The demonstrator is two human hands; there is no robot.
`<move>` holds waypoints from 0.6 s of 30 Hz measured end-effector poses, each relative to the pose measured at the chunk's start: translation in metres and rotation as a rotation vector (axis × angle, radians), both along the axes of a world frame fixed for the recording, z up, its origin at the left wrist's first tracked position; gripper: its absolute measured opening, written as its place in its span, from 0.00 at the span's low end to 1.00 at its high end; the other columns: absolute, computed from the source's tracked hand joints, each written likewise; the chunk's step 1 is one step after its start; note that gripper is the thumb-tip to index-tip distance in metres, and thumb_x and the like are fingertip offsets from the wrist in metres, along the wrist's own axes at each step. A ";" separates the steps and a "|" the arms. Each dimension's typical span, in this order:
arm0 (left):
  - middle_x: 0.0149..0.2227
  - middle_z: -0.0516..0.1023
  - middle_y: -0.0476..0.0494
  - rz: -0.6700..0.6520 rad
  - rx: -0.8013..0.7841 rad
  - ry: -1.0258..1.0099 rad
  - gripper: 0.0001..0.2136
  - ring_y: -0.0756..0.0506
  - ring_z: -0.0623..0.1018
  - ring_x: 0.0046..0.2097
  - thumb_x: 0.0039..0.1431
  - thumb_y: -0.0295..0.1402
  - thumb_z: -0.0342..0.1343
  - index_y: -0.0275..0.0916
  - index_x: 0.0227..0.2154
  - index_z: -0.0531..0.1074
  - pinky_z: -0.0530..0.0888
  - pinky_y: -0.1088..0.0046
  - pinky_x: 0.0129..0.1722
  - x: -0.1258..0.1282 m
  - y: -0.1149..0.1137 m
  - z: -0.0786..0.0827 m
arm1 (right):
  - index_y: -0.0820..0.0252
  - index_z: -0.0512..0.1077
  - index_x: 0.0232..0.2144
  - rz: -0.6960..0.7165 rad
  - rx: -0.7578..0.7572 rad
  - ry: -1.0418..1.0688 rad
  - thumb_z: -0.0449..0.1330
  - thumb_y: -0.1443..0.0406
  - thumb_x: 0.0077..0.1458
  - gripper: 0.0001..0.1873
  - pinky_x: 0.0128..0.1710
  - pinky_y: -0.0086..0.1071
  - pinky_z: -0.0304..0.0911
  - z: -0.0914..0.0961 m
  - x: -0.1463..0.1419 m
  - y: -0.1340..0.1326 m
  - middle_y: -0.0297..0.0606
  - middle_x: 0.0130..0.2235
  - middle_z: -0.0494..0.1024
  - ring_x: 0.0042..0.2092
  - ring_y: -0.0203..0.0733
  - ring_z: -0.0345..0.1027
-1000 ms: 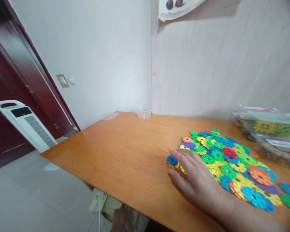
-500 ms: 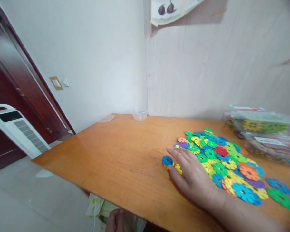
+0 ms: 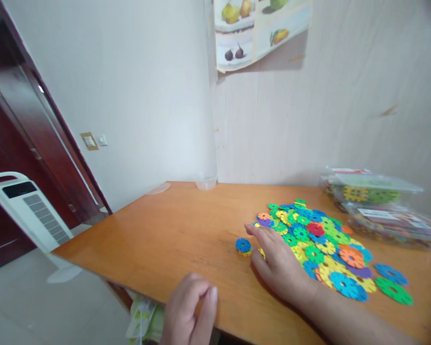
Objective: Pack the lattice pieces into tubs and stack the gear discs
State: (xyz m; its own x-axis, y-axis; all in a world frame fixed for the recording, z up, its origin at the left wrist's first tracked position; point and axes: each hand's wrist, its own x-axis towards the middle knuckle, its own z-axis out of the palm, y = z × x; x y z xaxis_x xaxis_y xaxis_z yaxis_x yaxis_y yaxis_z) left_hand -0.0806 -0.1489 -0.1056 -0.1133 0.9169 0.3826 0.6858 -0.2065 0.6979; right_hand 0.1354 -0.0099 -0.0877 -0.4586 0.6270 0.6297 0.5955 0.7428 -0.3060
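A heap of flat colourful plastic snowflake discs (image 3: pixel 319 242) lies on the orange wooden table (image 3: pixel 172 239). My right hand (image 3: pixel 280 261) rests flat on the left edge of the heap, fingers stretched out. A blue disc (image 3: pixel 243 246) on top of a yellow one sits just left of its fingertips. My left hand (image 3: pixel 190 311) is at the table's near edge with its fingers curled loosely inward; nothing shows in it.
Clear plastic bags of more discs (image 3: pixel 377 203) lie at the back right against the wall. A clear plastic cup (image 3: pixel 206 183) and a clear lid (image 3: pixel 158 189) stand at the far corner. A white heater (image 3: pixel 25 208) stands on the floor at left.
My left hand has risen from below the table's near edge up to it. My right hand stays on the heap. The view has tilted upward, showing more of the wall poster.
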 end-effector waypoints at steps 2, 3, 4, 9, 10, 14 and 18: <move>0.30 0.73 0.44 -0.026 0.000 -0.061 0.13 0.46 0.71 0.35 0.65 0.43 0.48 0.42 0.30 0.70 0.69 0.71 0.38 0.012 0.034 0.025 | 0.63 0.63 0.58 -0.008 -0.014 0.013 0.50 0.72 0.58 0.25 0.55 0.49 0.64 -0.002 0.002 0.002 0.48 0.52 0.75 0.54 0.50 0.66; 0.30 0.72 0.46 -0.064 -0.022 -0.098 0.13 0.47 0.71 0.34 0.65 0.43 0.48 0.41 0.31 0.70 0.68 0.72 0.37 0.015 0.053 0.035 | 0.63 0.63 0.58 -0.011 -0.024 0.018 0.50 0.72 0.58 0.25 0.54 0.49 0.64 -0.002 0.003 0.004 0.48 0.51 0.75 0.54 0.50 0.66; 0.30 0.71 0.47 -0.114 -0.048 -0.134 0.13 0.47 0.70 0.34 0.64 0.42 0.48 0.40 0.31 0.70 0.67 0.73 0.36 0.016 0.072 0.042 | 0.63 0.63 0.58 -0.012 -0.036 0.021 0.51 0.72 0.57 0.26 0.54 0.49 0.64 -0.002 0.005 0.005 0.48 0.51 0.75 0.53 0.50 0.67; 0.29 0.72 0.51 -0.283 -0.409 -0.286 0.10 0.50 0.71 0.31 0.52 0.33 0.57 0.36 0.37 0.71 0.66 0.74 0.34 0.002 0.154 0.063 | 0.61 0.66 0.57 -0.023 -0.089 -0.017 0.54 0.72 0.53 0.28 0.51 0.47 0.64 0.001 0.011 0.010 0.46 0.48 0.77 0.51 0.50 0.67; 0.29 0.73 0.50 -0.368 -0.499 -0.300 0.12 0.51 0.71 0.30 0.50 0.33 0.58 0.36 0.38 0.71 0.66 0.74 0.33 -0.001 0.165 0.064 | 0.60 0.66 0.57 -0.029 -0.098 -0.032 0.54 0.72 0.52 0.29 0.51 0.47 0.64 0.002 0.012 0.010 0.46 0.48 0.77 0.51 0.50 0.67; 0.35 0.76 0.47 -0.524 -0.628 -0.326 0.17 0.51 0.73 0.33 0.44 0.30 0.62 0.35 0.40 0.72 0.67 0.75 0.34 -0.010 0.186 0.062 | 0.60 0.65 0.59 -0.050 -0.115 -0.091 0.56 0.70 0.50 0.32 0.54 0.48 0.60 0.003 0.014 0.008 0.47 0.50 0.76 0.54 0.52 0.65; 0.39 0.78 0.45 -0.621 -0.690 -0.332 0.18 0.48 0.75 0.41 0.43 0.29 0.64 0.36 0.40 0.73 0.69 0.71 0.43 -0.015 0.184 0.054 | 0.59 0.64 0.60 -0.061 -0.124 -0.120 0.56 0.69 0.50 0.33 0.55 0.46 0.58 0.003 0.012 0.007 0.47 0.52 0.75 0.56 0.52 0.63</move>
